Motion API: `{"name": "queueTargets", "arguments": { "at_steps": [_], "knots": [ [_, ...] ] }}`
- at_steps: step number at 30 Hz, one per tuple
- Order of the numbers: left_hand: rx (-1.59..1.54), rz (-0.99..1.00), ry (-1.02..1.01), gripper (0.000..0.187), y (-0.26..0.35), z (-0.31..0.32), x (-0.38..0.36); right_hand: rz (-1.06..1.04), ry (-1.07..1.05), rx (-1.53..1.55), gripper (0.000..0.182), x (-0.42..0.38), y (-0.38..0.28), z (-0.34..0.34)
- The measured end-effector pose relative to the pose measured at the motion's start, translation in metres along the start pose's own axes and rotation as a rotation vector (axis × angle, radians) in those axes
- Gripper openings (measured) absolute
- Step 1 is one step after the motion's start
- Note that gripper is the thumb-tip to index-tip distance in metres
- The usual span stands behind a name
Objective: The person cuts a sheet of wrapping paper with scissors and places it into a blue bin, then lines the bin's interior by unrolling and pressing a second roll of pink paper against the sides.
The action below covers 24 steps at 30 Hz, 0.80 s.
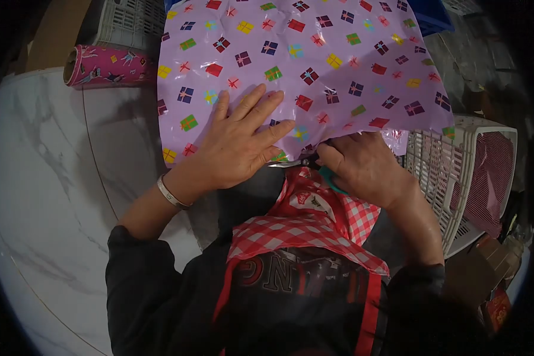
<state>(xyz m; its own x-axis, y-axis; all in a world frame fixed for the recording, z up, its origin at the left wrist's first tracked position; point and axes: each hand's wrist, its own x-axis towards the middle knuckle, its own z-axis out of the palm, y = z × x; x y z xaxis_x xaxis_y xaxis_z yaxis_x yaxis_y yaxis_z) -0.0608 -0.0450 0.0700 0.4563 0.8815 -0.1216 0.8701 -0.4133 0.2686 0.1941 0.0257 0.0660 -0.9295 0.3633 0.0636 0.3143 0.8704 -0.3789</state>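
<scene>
A glossy lilac sheet of wrapping paper (255, 62), printed with small colourful gift boxes, spreads out in front of me. My left hand (234, 145) lies flat on its near left part with fingers spread. At the sheet's near edge, my right hand (368, 163) is closed, its fingertips partly tucked under the paper. A curved teal handle (332, 180), like that of scissors, shows beneath this hand; the rest of it is hidden. The sheet's near edge is lifted and wavy around the right hand.
A pink patterned roll (115, 66) lies on the white marbled surface (47, 154) at left. To the right stands a white plastic crate (451, 172) with striped red material (486, 184). Another pale crate (133, 24) and a blue container (433, 16) are at the back.
</scene>
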Motion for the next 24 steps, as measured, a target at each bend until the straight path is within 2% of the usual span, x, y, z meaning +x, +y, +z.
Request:
{"name": "queueTargets", "arguments": {
  "at_steps": [1,3,10,12,15,17,19,24],
  "knots": [
    [-0.002,-0.002,-0.005,0.046,0.000,0.000,0.001,0.000,0.001,0.000,0.029,0.002,-0.001,0.000],
    [-0.002,-0.004,-0.009,0.046,0.001,-0.001,0.001,-0.037,0.082,-0.072,0.011,0.005,-0.003,-0.002],
    [-0.004,0.002,-0.018,0.044,-0.001,-0.003,0.001,-0.051,0.041,0.051,0.017,0.004,0.002,0.003],
    [-0.006,0.000,-0.022,0.045,-0.001,-0.003,-0.001,-0.075,0.052,0.036,0.025,0.006,0.003,0.001],
    [0.022,0.022,-0.019,0.053,-0.002,-0.003,-0.001,-0.065,0.145,0.010,0.024,0.010,-0.004,0.000],
    [0.012,0.034,-0.025,0.067,-0.003,-0.002,-0.001,-0.066,0.144,-0.029,0.020,0.012,-0.008,-0.002],
    [-0.017,0.041,-0.026,0.072,-0.004,-0.003,-0.001,-0.064,0.142,-0.067,0.018,0.011,-0.009,-0.003],
    [-0.173,0.033,-0.052,0.085,-0.007,-0.007,-0.001,-0.032,0.029,-0.059,0.020,0.008,-0.010,-0.006]
  ]
}}
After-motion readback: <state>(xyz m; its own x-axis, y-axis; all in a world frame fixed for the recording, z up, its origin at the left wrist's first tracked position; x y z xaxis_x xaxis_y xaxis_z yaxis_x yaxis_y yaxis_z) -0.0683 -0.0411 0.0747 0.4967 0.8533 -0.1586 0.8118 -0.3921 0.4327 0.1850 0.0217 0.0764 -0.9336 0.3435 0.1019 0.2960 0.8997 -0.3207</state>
